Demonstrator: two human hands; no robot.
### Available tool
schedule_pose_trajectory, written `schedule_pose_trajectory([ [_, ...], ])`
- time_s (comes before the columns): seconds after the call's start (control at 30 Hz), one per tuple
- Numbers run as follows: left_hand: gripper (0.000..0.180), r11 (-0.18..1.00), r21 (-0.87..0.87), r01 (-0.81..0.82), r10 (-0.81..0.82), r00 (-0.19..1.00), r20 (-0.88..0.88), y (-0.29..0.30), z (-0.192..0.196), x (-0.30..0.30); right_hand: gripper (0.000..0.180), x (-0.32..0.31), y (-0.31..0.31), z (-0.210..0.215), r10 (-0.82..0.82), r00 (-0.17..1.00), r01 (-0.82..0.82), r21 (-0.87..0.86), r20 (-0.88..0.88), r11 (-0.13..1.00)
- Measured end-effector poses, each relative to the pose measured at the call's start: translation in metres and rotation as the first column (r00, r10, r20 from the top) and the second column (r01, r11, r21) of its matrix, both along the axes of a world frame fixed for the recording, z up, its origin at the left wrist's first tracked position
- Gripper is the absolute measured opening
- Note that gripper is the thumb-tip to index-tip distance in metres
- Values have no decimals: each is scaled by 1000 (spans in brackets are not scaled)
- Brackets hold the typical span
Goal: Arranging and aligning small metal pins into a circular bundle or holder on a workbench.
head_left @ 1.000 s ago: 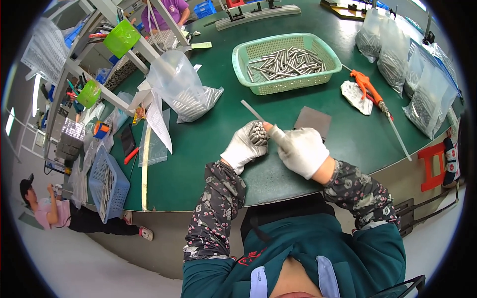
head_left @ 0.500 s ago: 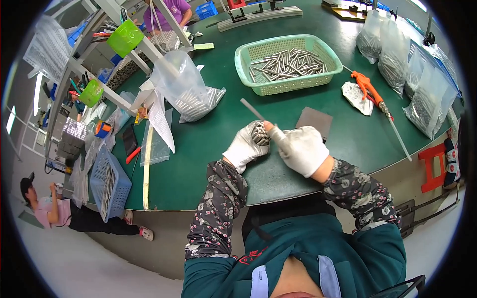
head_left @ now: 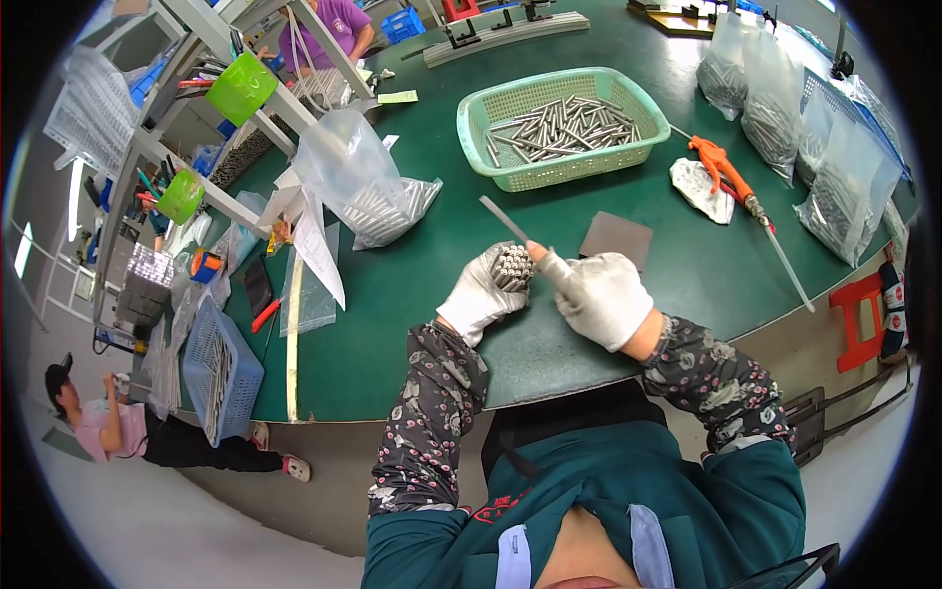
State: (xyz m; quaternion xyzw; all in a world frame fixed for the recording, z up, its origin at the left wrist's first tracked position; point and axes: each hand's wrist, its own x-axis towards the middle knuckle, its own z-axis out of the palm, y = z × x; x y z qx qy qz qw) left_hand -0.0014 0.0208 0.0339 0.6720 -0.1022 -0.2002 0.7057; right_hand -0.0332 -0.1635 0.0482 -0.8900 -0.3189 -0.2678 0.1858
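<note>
A bundle of short metal rods (head_left: 513, 267) is gripped in my left hand (head_left: 483, 299), which wears a white glove. The rods' round ends face up and toward my other hand. Just to the right, my gloved right hand (head_left: 606, 299) is closed on a thin grey metal strip (head_left: 503, 218), with a bare fingertip showing. The strip slants up and to the left past the bundle; its lower end is hidden in the hand. Beyond both hands, a light green plastic basket (head_left: 549, 179) holds many loose metal rods (head_left: 569, 128).
A flat dark grey plate (head_left: 616, 240) lies behind my right hand. Farther right are a white cloth (head_left: 700, 191), an orange air gun (head_left: 721, 169) and bags of rods (head_left: 770, 118). On the left stand another bag (head_left: 378, 211), papers and a blue basket (head_left: 240, 388). Two people are beyond.
The bundle's rod ends have turned to show more fully. My right hand and the strip have shifted very slightly right, away from the bundle. The whole view has moved a little.
</note>
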Motion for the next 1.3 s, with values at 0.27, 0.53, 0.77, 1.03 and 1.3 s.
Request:
schedule_pose_trajectory([
  [0.27,51,998,-57,12,-9,998,66,7,-11,3,53,-46,3,-10,-44,989,43,-10,-140,999],
  [0.53,48,982,-182,50,-44,998,39,7,-11,3,53,-9,29,-11,-182,980,171,-128,-82,977],
  [0.77,49,986,-163,-46,45,999,-8,12,-16,3,52,-45,25,-7,-105,985,98,-62,-135,993],
  [1.03,44,992,116,-50,54,998,-28,2,9,-2,49,-23,34,-9,-212,974,218,65,-85,974],
  [1.3,45,988,-14,-154,154,988,-7,-5,6,-6,52,-35,36,-11,-224,957,219,-46,-183,975],
])
